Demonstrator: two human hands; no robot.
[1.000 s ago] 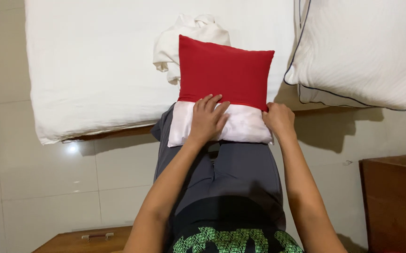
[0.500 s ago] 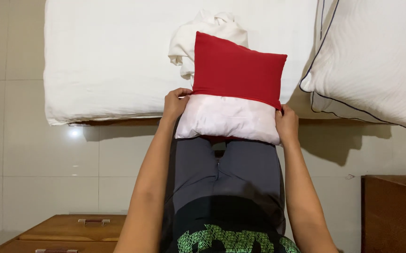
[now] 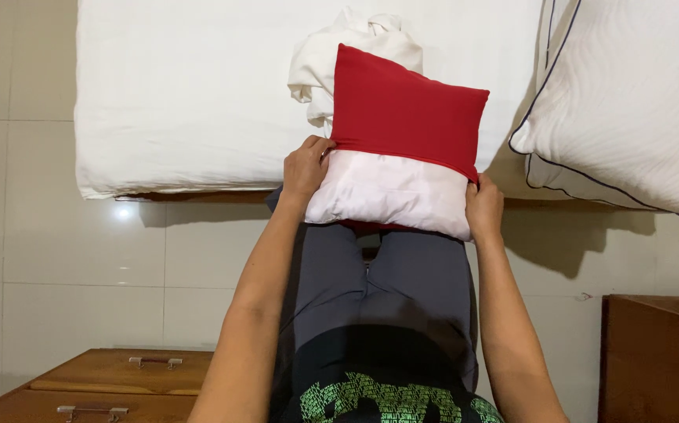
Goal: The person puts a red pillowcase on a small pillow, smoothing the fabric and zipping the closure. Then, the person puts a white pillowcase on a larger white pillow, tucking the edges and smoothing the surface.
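Left hand (image 3: 306, 166) and right hand (image 3: 484, 208) – fingers gripping the red cushion cover's (image 3: 406, 110) open edge, half-drawn over white cushion insert (image 3: 390, 194), crumpled white cloth (image 3: 331, 63) behind – on bed (image 3: 182, 94)

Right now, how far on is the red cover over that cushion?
Roughly two thirds of the cushion sits inside the red cover. The left hand and right hand grip the cover's open edge at each side. The white lower part remains bare.
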